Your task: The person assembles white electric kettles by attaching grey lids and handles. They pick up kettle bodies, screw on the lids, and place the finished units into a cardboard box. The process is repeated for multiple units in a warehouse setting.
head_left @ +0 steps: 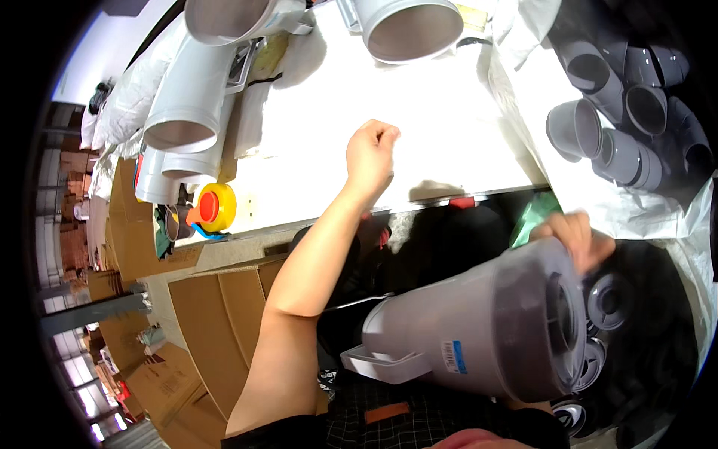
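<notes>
Grey pipe fitting (pixel 486 329) lies low in front of the person, its wide end gripped by the right hand (pixel 580 236). Left hand (pixel 370 157) rests clenched on the white table (pixel 449 112), holding nothing. Smaller grey fittings (pixel 613 112) sit to the right, white pipes (pixel 194 90) to the left.

Far left of my table (pixel 449 127): 2 white pipe fittings (pixel 191 93), yellow jar with red cap (pixel 213 207). Far right: grey elbows (pixel 628 97). Near left: cardboard boxes (pixel 217 314).
</notes>
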A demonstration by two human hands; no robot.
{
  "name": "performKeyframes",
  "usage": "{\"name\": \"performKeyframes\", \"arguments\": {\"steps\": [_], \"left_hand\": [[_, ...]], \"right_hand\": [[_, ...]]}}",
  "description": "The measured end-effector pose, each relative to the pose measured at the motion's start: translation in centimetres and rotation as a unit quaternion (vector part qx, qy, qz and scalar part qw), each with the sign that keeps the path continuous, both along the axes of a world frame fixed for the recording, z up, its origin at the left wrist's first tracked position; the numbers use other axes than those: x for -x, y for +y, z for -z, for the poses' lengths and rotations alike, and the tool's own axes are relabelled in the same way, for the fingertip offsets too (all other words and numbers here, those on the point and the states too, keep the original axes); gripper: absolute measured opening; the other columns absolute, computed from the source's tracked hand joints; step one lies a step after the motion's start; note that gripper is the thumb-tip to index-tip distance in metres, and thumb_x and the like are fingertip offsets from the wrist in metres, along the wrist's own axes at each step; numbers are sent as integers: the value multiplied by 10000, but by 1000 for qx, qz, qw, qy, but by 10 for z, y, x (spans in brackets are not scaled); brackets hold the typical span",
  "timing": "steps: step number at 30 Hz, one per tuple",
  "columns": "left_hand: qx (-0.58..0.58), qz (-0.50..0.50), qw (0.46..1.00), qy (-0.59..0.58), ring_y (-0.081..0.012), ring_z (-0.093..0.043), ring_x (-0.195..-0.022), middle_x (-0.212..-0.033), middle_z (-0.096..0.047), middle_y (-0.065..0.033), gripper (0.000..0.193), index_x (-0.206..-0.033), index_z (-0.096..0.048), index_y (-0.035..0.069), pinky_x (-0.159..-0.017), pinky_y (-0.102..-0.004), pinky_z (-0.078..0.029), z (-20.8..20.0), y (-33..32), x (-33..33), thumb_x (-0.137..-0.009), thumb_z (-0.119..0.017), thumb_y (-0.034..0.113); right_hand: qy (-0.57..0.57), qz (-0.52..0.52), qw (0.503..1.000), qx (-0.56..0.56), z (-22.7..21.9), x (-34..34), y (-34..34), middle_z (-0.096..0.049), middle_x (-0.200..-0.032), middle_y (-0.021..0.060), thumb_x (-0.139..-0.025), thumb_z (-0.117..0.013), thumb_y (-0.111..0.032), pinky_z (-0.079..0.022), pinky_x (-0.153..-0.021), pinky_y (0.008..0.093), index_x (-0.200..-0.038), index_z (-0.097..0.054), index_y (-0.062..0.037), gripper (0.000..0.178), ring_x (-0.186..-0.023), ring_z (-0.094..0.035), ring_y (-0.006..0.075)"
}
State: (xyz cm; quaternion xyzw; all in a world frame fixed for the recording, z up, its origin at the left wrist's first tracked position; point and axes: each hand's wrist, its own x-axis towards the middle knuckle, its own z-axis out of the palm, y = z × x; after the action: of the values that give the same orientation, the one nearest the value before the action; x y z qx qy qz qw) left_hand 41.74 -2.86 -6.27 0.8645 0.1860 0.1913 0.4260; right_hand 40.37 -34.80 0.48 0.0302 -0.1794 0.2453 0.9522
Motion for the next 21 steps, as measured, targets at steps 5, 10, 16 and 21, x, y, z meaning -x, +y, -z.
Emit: {"name": "performKeyframes", "arguments": {"steps": [5,10,16,21], "left_hand": [[435,29,896,-85,-191,-660,-780,-820,-688,-126,226,-938,-602,1,-787,-320,-548,-48,21,-2,-1053,-438,106],[145,176,969,-91,-182,-651,-818,-841,-694,-113,352,-898,-640,17,-843,-313,-510,-113,-86,71,-1083,-451,250],[-145,-28,985,-89,-324,-514,-1255,-1394,-508,-172,610,-1311,-534,16,-1075,-426,-413,-70,-32,66,-785,-833,82],[238,-89,965,-57,-232,-652,-974,-965,-705,-167,174,-993,-682,-65,-925,-363,-517,-9,0,-1,-996,-591,84]], "right_hand": [[39,-66,802,592,-29,-28,79,-640,-1030,98,-963,-589,-183,-549,-772,370,-1129,-583,-47,215,-1028,-631,254],[-285,236,684,629,9,-11,105,-641,-1231,125,-719,-902,-32,-534,-922,322,-1284,-599,-42,641,-1124,-606,204],[-128,196,753,615,23,3,97,-608,-1074,75,-814,-786,28,-516,-785,215,-1255,-601,-3,479,-873,-576,82],[-129,166,756,620,24,5,103,-603,-1037,68,-841,-750,59,-511,-791,225,-1231,-599,15,420,-844,-586,82]]}}
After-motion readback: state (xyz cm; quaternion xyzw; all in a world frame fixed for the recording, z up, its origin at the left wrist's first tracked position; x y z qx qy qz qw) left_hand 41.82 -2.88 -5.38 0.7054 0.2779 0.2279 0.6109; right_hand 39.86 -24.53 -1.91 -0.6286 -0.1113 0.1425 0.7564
